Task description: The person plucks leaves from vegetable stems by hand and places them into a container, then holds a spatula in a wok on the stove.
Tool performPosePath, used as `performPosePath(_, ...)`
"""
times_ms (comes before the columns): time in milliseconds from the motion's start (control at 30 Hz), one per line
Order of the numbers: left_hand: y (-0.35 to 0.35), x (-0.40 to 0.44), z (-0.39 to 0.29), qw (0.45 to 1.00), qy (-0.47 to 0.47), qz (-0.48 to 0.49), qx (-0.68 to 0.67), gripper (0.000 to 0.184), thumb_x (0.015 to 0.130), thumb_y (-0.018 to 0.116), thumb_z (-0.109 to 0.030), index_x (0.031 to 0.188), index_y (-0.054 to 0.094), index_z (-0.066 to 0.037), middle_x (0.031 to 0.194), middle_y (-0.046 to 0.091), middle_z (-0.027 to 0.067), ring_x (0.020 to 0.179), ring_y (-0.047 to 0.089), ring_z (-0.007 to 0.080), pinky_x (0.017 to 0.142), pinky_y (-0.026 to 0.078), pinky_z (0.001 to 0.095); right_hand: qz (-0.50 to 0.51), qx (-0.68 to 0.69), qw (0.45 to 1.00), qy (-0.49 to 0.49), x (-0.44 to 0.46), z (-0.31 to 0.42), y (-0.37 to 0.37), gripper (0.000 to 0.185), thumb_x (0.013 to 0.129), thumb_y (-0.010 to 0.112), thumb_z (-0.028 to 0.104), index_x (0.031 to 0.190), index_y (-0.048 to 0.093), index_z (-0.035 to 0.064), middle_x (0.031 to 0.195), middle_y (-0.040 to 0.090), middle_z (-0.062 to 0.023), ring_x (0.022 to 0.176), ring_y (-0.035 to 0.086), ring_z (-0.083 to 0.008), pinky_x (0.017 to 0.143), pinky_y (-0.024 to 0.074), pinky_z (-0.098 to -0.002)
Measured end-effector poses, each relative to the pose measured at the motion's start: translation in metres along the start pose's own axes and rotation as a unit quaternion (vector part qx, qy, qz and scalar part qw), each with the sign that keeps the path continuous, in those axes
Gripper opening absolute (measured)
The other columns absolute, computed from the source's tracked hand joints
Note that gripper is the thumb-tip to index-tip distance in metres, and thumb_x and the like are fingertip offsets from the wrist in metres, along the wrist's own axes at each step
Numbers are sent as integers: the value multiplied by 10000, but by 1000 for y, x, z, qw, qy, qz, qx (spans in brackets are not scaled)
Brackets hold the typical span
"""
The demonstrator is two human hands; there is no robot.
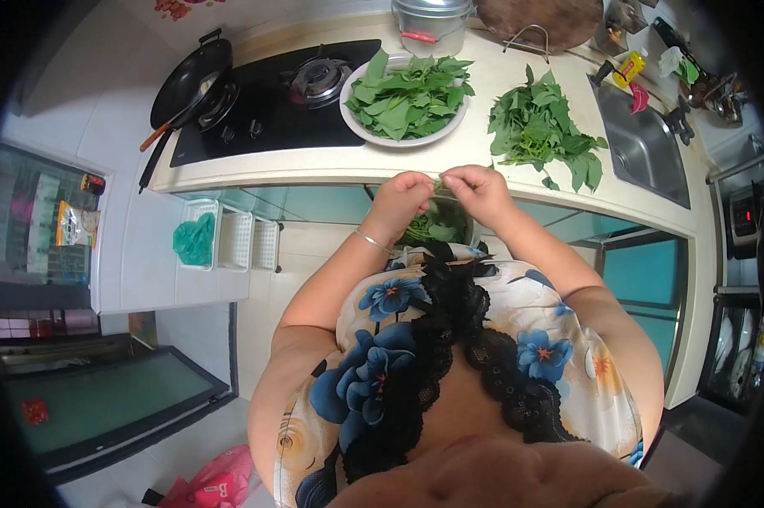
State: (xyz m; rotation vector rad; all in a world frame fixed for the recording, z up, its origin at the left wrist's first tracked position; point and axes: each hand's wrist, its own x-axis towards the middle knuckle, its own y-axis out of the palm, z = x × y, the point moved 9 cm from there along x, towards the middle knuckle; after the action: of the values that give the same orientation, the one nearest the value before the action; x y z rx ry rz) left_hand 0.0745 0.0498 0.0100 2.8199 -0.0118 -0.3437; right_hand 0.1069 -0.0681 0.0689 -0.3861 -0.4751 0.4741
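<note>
My left hand [401, 203] and my right hand [478, 193] meet in front of the counter edge, both with fingers pinched. Between their fingertips is a small green stem [438, 184], mostly covered by the fingers. Below them, a container with leafy greens [437, 227] shows partly between my forearms. On the counter just beyond my hands, a white bowl [354, 124] is heaped with green leaves [407, 100]. To its right lies a loose pile of leafy stems [541, 127].
A black wok [191, 83] with a wooden-handled tool rests on the gas stove [272, 110] at left. The steel sink [644, 152] is at the right. A lidded metal pot [433, 25] stands behind the bowl. White baskets [234, 240] stand low at left.
</note>
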Motion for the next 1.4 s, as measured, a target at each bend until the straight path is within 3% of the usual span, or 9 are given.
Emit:
performPosePath(67,-9,0,3,1000,-6,-24,4,73,780,563,-96,826,571,-39,701,551,-12,574,475,59,539,392,183,-50,140,983,108,-1,-25,-11,131,825,584,134,878,636,26,756,625,-29,687,559,-100,616,457,-231)
performPosePath(233,-34,4,18,997,-27,-65,-3,88,772,554,-89,845,564,-41,702,555,-3,572,477,60,530,393,183,-128,285,935,166,7,-47,-46,135,861,536,150,882,583,25,737,598,-15,502,438,-41,468,364,-176)
performPosePath(633,-84,25,81,977,-48,-112,177,87,771,567,-162,774,571,-75,632,524,-33,520,458,55,466,360,188,-252,299,914,109,34,-42,-112,139,872,525,162,896,556,29,759,593,-37,496,434,-57,464,366,-180)
performPosePath(867,-87,29,102,969,-35,-104,222,110,764,574,-172,779,573,-63,653,539,-9,533,475,73,479,381,204,-288,228,929,-51,101,-18,-109,151,861,546,135,940,567,8,832,621,-59,581,515,-65,523,428,-186)
performPosePath(1067,-81,23,95,974,-25,-84,207,138,763,576,-151,791,570,-16,677,553,5,557,493,72,509,413,211,-201,69,971,107,144,-75,-50,349,828,588,248,1081,559,9,860,621,-61,661,550,-75,578,472,-225)
performPosePath(1133,-84,22,94,973,-35,-90,212,130,769,566,-134,813,576,-12,684,555,7,571,501,72,529,420,206,-199,99,970,99,136,-84,-39,420,818,588,303,1112,544,6,884,615,-75,717,561,-80,604,470,-244)
performPosePath(1267,-98,31,117,972,8,-119,201,155,783,534,-118,866,594,-2,692,565,10,580,508,75,547,425,206,-160,147,966,140,94,-76,-33,458,899,421,392,1147,521,19,906,580,-45,698,499,-82,644,420,-216)
performPosePath(1333,-92,33,108,961,30,-105,253,201,792,505,-114,924,603,2,685,571,17,587,510,71,551,426,210,-110,188,963,156,81,-82,-30,536,928,261,444,1205,470,35,938,532,0,665,427,-68,534,344,-188)
performPosePath(1400,-83,33,99,953,20,-84,290,236,794,489,-140,944,619,-12,705,607,58,612,547,108,588,447,242,-111,196,958,179,64,-84,-37,551,927,238,460,1162,524,51,858,513,-12,651,401,-90,622,366,-203)
